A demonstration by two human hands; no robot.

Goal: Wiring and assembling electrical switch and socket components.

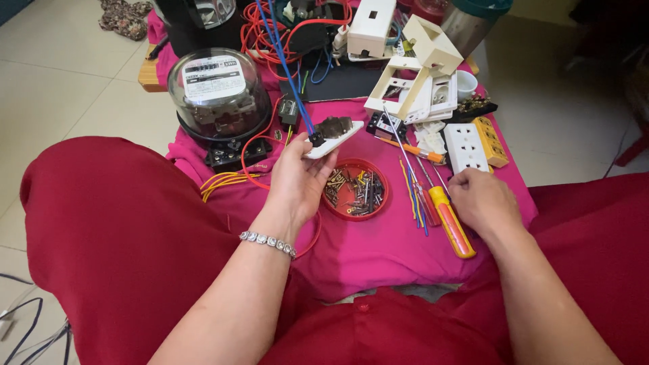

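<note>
white switch plate gripped in left hand; right hand loosely curled beside yellow screwdriver

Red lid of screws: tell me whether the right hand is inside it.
No, the right hand rests by the yellow screwdriver, apart from the red lid.

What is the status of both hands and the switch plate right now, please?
Left hand holds white switch plate, blue wire attached. Right hand down on screwdrivers. Red screw lid between.
</note>
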